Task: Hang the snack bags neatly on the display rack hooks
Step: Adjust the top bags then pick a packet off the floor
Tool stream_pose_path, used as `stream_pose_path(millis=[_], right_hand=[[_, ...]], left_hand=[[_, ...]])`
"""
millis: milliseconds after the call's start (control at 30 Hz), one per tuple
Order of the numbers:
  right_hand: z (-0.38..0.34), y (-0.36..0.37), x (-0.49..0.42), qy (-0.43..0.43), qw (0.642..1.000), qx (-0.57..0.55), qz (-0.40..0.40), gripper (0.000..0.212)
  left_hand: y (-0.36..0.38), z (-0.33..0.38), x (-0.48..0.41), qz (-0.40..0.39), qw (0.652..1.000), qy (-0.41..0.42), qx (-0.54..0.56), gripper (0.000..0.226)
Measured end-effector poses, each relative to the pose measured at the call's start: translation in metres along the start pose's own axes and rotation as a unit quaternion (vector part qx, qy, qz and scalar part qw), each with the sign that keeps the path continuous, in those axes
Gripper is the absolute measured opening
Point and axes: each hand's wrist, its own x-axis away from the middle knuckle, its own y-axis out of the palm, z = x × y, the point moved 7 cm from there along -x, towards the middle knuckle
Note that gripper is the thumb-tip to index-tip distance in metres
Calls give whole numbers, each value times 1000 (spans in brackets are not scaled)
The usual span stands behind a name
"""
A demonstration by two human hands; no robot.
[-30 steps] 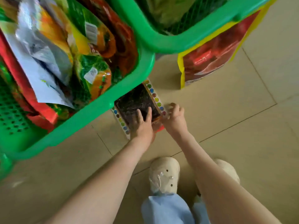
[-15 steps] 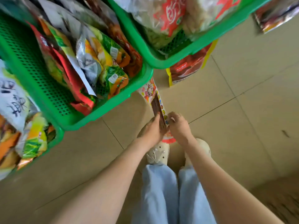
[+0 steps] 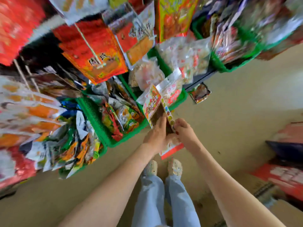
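Note:
Both hands hold one snack bag (image 3: 153, 104) in front of me, above the floor. The bag has a red printed top, a dark clear window and an edge strip of coloured dots. My left hand (image 3: 156, 136) grips its lower left side with fingers over the window. My right hand (image 3: 184, 132) pinches the dotted right edge. The bag's red bottom edge shows below the hands. Above and to the left, red and orange snack bags (image 3: 93, 49) hang on the display rack hooks (image 3: 89, 45); this part of the view is blurred.
Green plastic baskets (image 3: 96, 122) full of mixed snack bags stand in rows under the rack. One dark bag (image 3: 200, 93) lies on the tiled floor to the right. Red cartons (image 3: 282, 176) sit at the right edge. My feet stand below the hands.
Both hands lifted the bag from the floor under a green basket up to waist height. The view rose with it, bringing the hanging bags and hooks into sight.

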Motion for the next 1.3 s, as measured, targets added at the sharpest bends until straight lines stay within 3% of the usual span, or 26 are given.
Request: stream_pose_path(millis=[100,333,467,633,833,933,1033,1133,1233,1300], right_hand=[[-64,-9,41,-29,999,-45,-4,15],[-180,-12,118,-109,987,-111,-39,12],[-225,-4,151,-176,979,-86,-61,18],[-239,-4,163,-150,978,-109,-98,37],[-270,-11,191,-196,967,-74,-146,47],[-286,-10,208,-230,957,-45,-173,48],[-302,-7,234,-253,946,-55,-196,44],[-313,-8,232,-260,940,-77,-209,35],[-320,-15,218,-262,945,-15,-193,40],[-340,-26,214,-307,940,4,-150,42]], left_hand=[[-57,29,32,46,999,29,-5,83],[-172,78,105,146,988,43,-29,79],[-205,89,135,191,977,52,-74,76],[-240,88,163,212,973,83,-46,75],[-333,26,196,399,906,-87,-108,71],[-369,20,212,426,897,-85,-84,73],[-395,29,227,430,901,-60,-2,72],[-405,51,231,351,930,5,111,65],[-413,83,236,322,938,60,116,60],[-414,107,236,312,943,78,90,58]])
